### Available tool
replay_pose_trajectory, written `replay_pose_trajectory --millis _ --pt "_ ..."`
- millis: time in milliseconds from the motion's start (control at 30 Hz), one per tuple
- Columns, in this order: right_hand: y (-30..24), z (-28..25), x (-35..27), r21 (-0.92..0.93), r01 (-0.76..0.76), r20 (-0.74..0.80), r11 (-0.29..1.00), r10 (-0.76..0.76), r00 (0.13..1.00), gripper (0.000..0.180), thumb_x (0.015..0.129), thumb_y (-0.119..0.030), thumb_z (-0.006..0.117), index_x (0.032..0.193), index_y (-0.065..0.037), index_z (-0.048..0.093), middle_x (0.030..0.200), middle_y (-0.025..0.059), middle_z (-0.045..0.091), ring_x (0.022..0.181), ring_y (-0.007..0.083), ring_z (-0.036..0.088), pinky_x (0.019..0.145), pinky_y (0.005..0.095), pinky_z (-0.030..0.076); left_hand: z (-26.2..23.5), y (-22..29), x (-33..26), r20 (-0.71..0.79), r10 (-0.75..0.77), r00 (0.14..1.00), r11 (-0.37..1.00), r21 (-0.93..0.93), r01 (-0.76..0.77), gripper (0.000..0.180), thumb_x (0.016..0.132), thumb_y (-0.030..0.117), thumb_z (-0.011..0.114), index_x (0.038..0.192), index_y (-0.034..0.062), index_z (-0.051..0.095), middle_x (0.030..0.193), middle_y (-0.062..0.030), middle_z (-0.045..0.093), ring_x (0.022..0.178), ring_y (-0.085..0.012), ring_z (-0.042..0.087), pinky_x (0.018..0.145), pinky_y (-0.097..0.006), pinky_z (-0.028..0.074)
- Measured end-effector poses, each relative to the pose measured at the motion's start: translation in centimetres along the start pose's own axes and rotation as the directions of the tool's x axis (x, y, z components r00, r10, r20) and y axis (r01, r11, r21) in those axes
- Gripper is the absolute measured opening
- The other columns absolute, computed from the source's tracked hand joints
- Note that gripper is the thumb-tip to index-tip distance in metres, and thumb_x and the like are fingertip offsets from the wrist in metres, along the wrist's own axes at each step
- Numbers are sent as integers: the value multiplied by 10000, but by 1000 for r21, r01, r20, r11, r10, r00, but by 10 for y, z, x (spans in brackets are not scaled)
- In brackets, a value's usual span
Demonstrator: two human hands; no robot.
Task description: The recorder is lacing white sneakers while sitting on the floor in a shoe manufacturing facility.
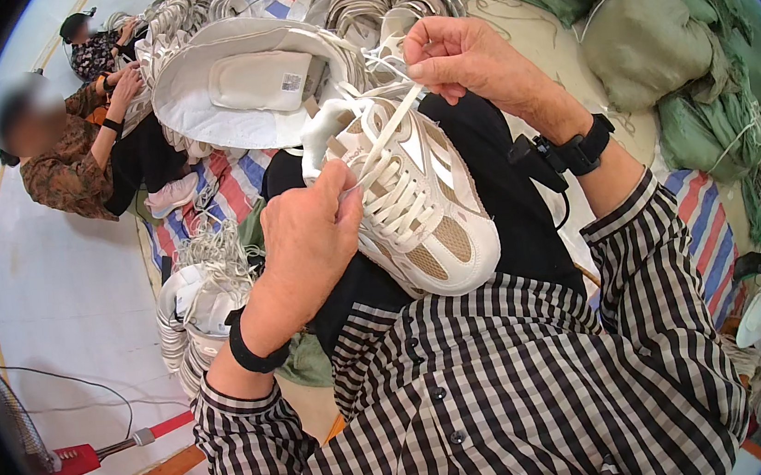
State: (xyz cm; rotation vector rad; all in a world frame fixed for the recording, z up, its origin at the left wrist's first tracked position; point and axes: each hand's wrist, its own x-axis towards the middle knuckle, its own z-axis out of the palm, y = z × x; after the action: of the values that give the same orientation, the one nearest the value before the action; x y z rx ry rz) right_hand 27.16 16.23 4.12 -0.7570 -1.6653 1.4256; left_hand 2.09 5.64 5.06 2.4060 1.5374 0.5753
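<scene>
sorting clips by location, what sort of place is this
Probably a shoe workshop: the left hand and right hand hold the laces of a beige-and-white sneaker, pale curved pieces resembling shoe parts lie stacked beyond, and a co-worker sits by similar piles.

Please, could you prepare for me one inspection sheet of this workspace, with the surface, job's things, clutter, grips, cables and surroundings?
Surface: lap in black trousers, under the shoe.
Job's things: white-and-tan shoe, toe toward the wearer; its pale lace stretches between both grips.
Clutter: bundled pale pieces beyond the shoe; loose strands at left.
Grips: left grip pinches lace beside the shoe; right grip pinches lace above it.
Cables: thin black cable at far left.
Surroundings: two people upper left; green sacks upper right.
</scene>
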Motion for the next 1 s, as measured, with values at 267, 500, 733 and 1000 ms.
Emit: replay_pose_trajectory --millis 267,500,733,1000 --pt "-6 -7 8 211 32 -42 977 -24 999 101 879 -107 705 926 -46 640 692 -13 590 532 42 471 501 209 425 -3 3 -12 120 -114 986 911 -383 152 146 913 124 644 832 17 587 555 -59 567 476 -185 561 480 -328 422" --pt "-32 -25 4 276 73 -25 958 -69 997 85 888 -110 702 925 -57 646 676 -31 563 514 18 431 498 199 412 -22 -11 -23 479 -175 860 685 -568 456 137 949 124 625 857 28 594 632 49 523 551 -26 481 483 -201 382" --pt "-56 -74 -3 248 75 -268 966 -6 963 50 909 -51 642 918 -75 599 627 -25 548 465 48 420 500 232 408 -12 -18 -25 401 -168 901 594 -688 417 153 931 90 639 1053 23 575 688 46 538 592 -33 497 515 -194 393" --pt "-27 -152 25 276 43 -391 960 71 918 87 889 -25 633 862 -93 586 607 -23 509 454 71 395 477 256 379 15 -10 -21 82 -139 987 857 -490 162 326 864 25 656 1166 31 532 615 -47 528 538 -134 521 536 -284 419"
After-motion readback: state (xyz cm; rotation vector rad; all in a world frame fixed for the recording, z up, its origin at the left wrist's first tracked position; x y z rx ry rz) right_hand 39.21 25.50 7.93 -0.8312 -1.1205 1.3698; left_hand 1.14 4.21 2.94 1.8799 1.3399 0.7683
